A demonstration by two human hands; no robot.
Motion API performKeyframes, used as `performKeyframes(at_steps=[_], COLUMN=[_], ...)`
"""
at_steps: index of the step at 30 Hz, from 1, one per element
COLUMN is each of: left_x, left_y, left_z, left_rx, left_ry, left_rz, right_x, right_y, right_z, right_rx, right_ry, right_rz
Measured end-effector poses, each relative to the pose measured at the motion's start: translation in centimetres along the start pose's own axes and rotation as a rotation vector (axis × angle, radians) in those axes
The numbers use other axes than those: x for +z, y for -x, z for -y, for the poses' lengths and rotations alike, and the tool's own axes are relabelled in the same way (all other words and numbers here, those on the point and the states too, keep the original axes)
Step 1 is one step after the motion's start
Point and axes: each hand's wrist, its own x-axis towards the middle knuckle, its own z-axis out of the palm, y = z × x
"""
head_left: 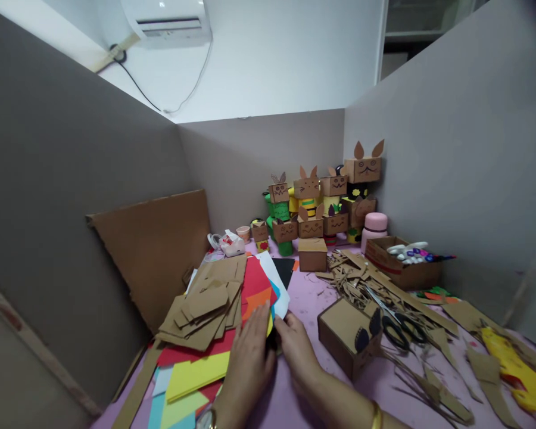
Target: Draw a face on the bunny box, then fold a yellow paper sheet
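Note:
My left hand [249,357] lies flat, fingers stretched out, on a fanned stack of coloured paper sheets [259,286] in red, orange, blue, white and black. My right hand [295,345] rests beside it at the stack's near edge, fingers bent over the paper's rim; whether it grips a sheet I cannot tell. Just left of the sheets sits a pile of cut cardboard pieces [208,307]. Right of my right hand stands a small cardboard box [346,333] with dark ear shapes stuck on its corner.
Black-handled scissors [399,328] lie on cardboard scraps [361,274]. Cardboard animal figures [321,199] stand in the back corner, a plain brown box [312,254] before them. An open box of supplies [404,262], a pink bottle [374,229], a leaning cardboard sheet [156,250] and grey partition walls surround.

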Motion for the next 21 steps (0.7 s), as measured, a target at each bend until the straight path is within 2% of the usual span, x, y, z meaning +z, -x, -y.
performKeyframes(at_steps=[7,9,12,16,21], left_x=[-1.9,-2.4,-3.0,-3.3,-3.1], left_y=[-1.1,-1.3,-1.5,-1.4,-1.2], left_z=[0.6,0.9,1.4,1.6,0.7], left_rx=[-0.259,-0.368,-0.484,-0.525,-0.444], left_ry=[0.007,0.004,0.010,0.038,0.067], left_rz=[-0.130,-0.195,-0.275,-0.326,-0.274], right_x=[1.1,0.6,-0.7,-1.7,-1.3], right_y=[1.7,2.1,1.8,1.1,1.2], right_z=[0.4,0.0,-0.7,-0.8,-0.1], right_rx=[-0.099,-0.087,-0.010,0.121,0.226], right_ry=[0.123,0.127,0.106,0.033,-0.048], right_rz=[0.145,0.103,-0.033,-0.131,-0.163])
